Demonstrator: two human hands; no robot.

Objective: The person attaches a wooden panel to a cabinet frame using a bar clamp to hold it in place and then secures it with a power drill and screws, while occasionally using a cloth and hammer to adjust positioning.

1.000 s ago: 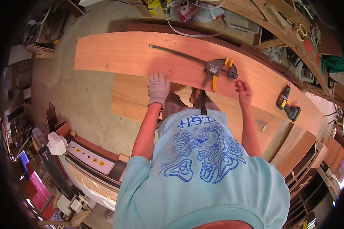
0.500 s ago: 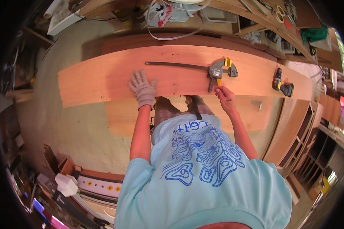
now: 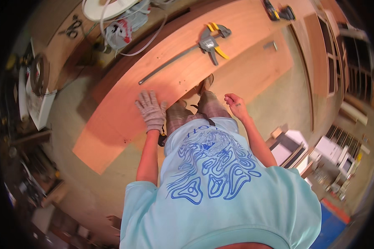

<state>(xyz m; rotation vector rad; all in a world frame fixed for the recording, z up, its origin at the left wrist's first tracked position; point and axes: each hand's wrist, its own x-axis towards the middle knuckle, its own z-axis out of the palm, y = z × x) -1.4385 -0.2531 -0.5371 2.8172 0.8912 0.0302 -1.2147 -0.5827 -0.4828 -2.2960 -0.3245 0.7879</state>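
Note:
My left hand (image 3: 151,111), in a light grey knitted glove, lies with spread fingers on a long wooden board (image 3: 112,120). Bare and off the board's near edge, my right hand (image 3: 237,106) has its fingers curled together; whether anything small is in them I cannot make out. A grey bar clamp (image 3: 210,43) with yellow parts lies loose on the board, its dark bar pointing toward my left hand. Near the board's far right end sits a black and yellow cordless drill (image 3: 278,11).
Below the long board is another wooden panel (image 3: 262,62) with a small metal piece (image 3: 270,45) on it. A plastic bag (image 3: 118,35) and scissors (image 3: 73,27) are at the upper left. Wooden cabinet frames (image 3: 320,54) stand at the right.
My view and body have turned to the left, so the board now slants across the picture. My right hand has come away from beside the clamp's handle; my left hand stays on the board.

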